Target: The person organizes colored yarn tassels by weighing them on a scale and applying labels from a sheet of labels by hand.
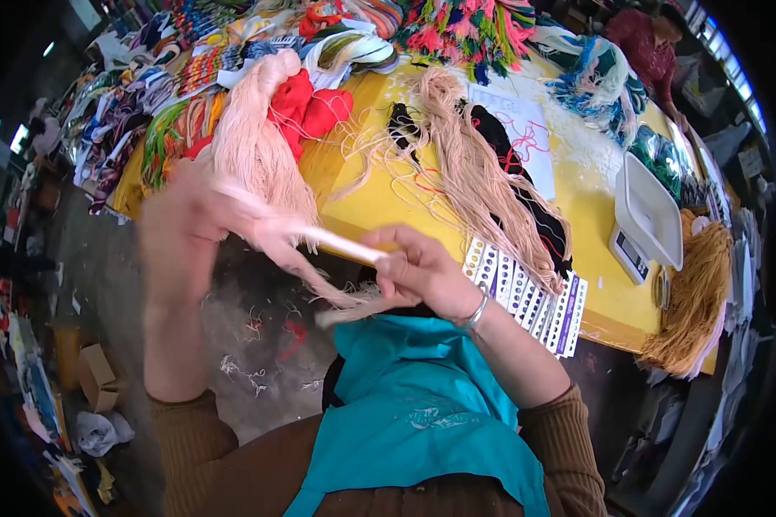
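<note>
A pale pink strand of yarn is stretched between my two hands. My left hand, smeared by motion, is at its upper end, beside a large pale pink hank on the yellow table. My right hand, with a bracelet at the wrist, has its fingers closed round the other end, and loose pink ends hang below. A long peach hank lies on the table over black yarn, above punched cards.
Red yarn and multicoloured hanks lie across the yellow table. A white scale tray and brown yarn are at the right. A person in red is at the far right corner.
</note>
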Available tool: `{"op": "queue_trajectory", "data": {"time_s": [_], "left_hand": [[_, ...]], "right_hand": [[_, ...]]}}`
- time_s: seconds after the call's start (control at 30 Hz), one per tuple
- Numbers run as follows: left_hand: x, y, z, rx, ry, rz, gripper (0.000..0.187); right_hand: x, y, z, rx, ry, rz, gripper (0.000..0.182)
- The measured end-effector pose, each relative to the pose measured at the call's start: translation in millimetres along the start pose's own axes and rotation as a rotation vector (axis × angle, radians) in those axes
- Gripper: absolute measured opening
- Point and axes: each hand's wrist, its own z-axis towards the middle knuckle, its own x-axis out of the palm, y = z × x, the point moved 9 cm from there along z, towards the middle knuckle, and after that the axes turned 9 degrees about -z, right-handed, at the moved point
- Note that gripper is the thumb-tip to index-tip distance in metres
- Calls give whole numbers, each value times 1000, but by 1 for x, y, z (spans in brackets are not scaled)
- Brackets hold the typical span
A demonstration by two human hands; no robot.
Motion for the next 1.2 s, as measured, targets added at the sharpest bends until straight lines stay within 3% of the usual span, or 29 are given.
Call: {"op": "queue_trajectory", "data": {"time_s": [0.07,0.13,0.17,0.2,0.23,0.27,0.3,0.37,0.4,0.43,0.53,0.67,0.73,0.77,0.93,1.0,1.03,1.1,1.2], "left_hand": [[-13,-32,21,-52,-65,-367,40],[-23,-42,45,-33,-89,-338,42],[-34,-48,56,68,-283,-220,41],[-35,-66,73,173,-66,-39,37],[-60,-79,97,253,-129,85,34],[-92,-95,125,338,-195,208,33],[-143,-105,167,325,-133,297,30],[-57,-131,154,720,-288,1219,39],[-85,-119,178,869,-249,1660,35],[-88,-108,189,904,-194,1749,36],[-41,-23,158,694,149,1417,45],[94,147,22,-251,585,809,48],[154,196,-40,-378,794,574,47],[172,220,-59,-550,783,408,51],[226,257,-75,-597,657,193,52],[228,265,-74,-756,411,6,46],[232,266,-72,-753,410,15,46],[237,280,-83,-1017,277,-246,41],[256,283,-88,-1115,307,-337,34]], "right_hand": [[4,-31,-5,-13,-19,19,26],[21,-19,-12,-87,17,-29,24],[30,-16,-14,-138,31,15,31],[33,-1,-21,-236,4,-137,39],[29,6,-27,-383,-63,-438,53],[24,12,-39,-401,-108,-612,58],[19,17,-54,-410,-147,-786,63],[-4,14,-85,-347,-308,-1054,71],[-18,12,-105,-281,-387,-1171,71],[-34,10,-126,-259,-478,-1240,74],[-87,-7,-196,-78,-703,-1365,87],[-125,-45,-266,339,-758,-1560,99],[-128,-60,-270,369,-741,-1589,98],[-130,-68,-272,398,-722,-1621,96],[-141,-65,-249,328,-906,-1607,81],[-144,-62,-236,303,-908,-1606,76],[-144,-59,-228,264,-922,-1593,74],[-141,-52,-213,177,-932,-1586,68],[-135,-48,-194,71,-970,-1582,67]]}}
